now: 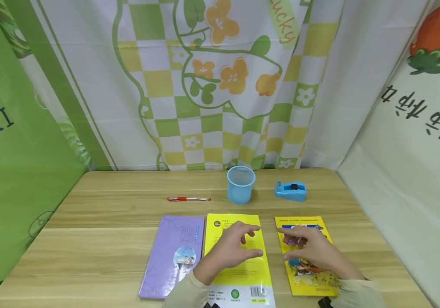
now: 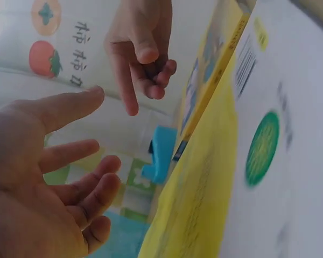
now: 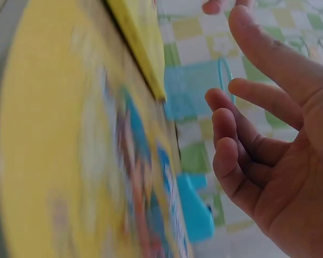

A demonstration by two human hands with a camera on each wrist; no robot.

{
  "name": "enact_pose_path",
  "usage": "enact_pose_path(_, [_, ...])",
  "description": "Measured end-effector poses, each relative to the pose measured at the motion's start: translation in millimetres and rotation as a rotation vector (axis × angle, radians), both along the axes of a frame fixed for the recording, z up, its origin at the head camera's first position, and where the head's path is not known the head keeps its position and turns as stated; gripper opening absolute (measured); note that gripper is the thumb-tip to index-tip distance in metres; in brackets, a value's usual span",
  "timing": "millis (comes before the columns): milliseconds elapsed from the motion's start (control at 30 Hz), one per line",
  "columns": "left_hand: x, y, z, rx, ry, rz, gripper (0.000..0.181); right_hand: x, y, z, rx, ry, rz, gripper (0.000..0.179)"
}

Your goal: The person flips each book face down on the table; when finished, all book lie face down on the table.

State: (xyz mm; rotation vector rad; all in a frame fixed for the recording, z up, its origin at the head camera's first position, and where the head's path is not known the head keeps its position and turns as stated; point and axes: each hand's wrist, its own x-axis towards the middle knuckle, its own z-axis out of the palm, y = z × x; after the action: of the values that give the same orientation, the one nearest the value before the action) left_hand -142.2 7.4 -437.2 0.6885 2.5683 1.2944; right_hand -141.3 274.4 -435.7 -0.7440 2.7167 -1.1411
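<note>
My left hand point(image 1: 236, 244) hovers over the yellow book with the white lower band point(image 1: 220, 292), thumb and index finger spread apart and the other fingers loosely bent. Facing it, my right hand point(image 1: 307, 247) is above a smaller yellow book with a colourful picture cover point(image 1: 312, 287), its fingers in a similar pose. Neither hand holds anything; a gap separates their fingertips. To the left lies a purple book point(image 1: 162, 256), beside the larger yellow one. In the left wrist view, the left palm point(image 2: 21, 177) and the right hand point(image 2: 142, 48) both show nothing gripped.
Behind the books stand a light blue mesh-like cup point(image 1: 240, 192) and a blue tape dispenser point(image 1: 291, 191). A red pen point(image 1: 189, 199) lies left of the cup. The wooden table point(image 1: 89, 239) meets patterned curtains point(image 1: 212, 128) at the back and on both sides.
</note>
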Motion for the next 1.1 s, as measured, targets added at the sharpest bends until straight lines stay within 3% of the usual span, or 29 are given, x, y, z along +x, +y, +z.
enact_pose_path(200, [4.7,28.2,-9.2,-0.082,-0.023,0.010,0.059,8.2,31.6,-4.0,0.060,-0.011,-0.144,0.064])
enact_pose_path(433, [5.9,51.4,-23.0,-0.089,-0.036,0.011,0.060,13.4,60.3,-8.7,0.176,0.009,-0.288,0.071])
enact_pose_path(633, [5.0,64.1,-29.8,-0.107,-0.040,0.046,0.060,11.2,76.1,-14.4,0.274,0.006,-0.328,0.081])
enact_pose_path(833, [3.3,78.0,-31.8,-0.142,-0.035,0.088,0.060,11.9,84.9,-20.1,0.285,-0.031,-0.334,0.087])
enact_pose_path(1100, [4.6,92.5,-36.2,-0.266,0.087,0.136,0.054,10.5,83.5,-21.2,0.291,-0.094,-0.347,0.085])
